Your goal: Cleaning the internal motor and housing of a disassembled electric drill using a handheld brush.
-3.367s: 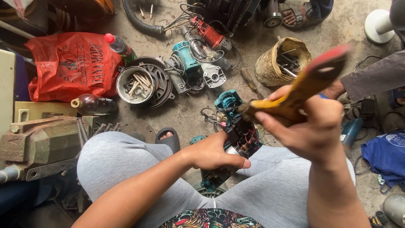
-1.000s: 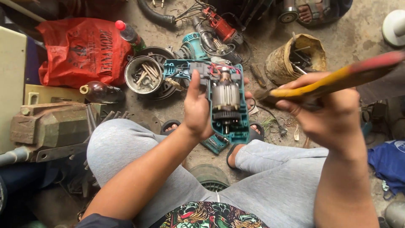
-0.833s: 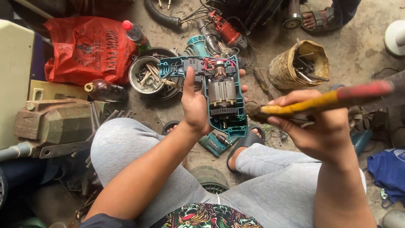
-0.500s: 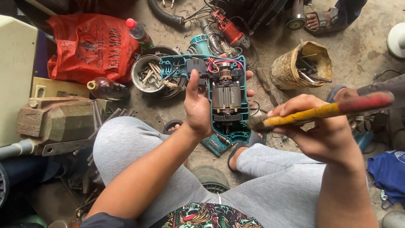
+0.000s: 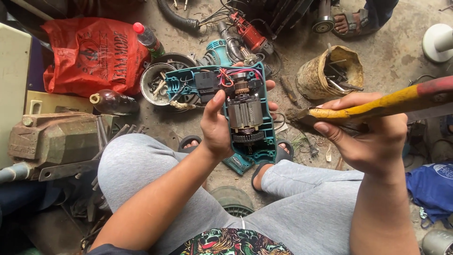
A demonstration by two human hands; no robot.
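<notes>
the left hand (image 5: 218, 127) holds an opened teal power tool (image 5: 236, 111) up above the knees, thumb pressed along its left edge and fingers (image 5: 271, 86) wrapped round the far side, so its grip is clenched on the housing. the shell is off on the near side (the motor armature, red wires and a black switch block all lie exposed in it). the right hand (image 5: 365, 137) is to the right of it and apart from it, its grip closed on a yellow-handled tool (image 5: 377, 105) with a red far end; the tool lies nearly level, its dirty tip (image 5: 302, 113) pointing left, near the power tool's right edge but not touching. below both are the person's grey trousers (image 5: 302, 212) and sandalled feet on the dirty concrete floor (image 5: 396, 47). beyond the power tool sit a round metal bowl of small parts (image 5: 155, 85), a red plastic bag (image 5: 94, 54), a brown glass bottle (image 5: 113, 101), a yellow bucket of tools (image 5: 330, 71) and a red power tool (image 5: 250, 33). a bench vise (image 5: 52, 141) lies at the left.
</notes>
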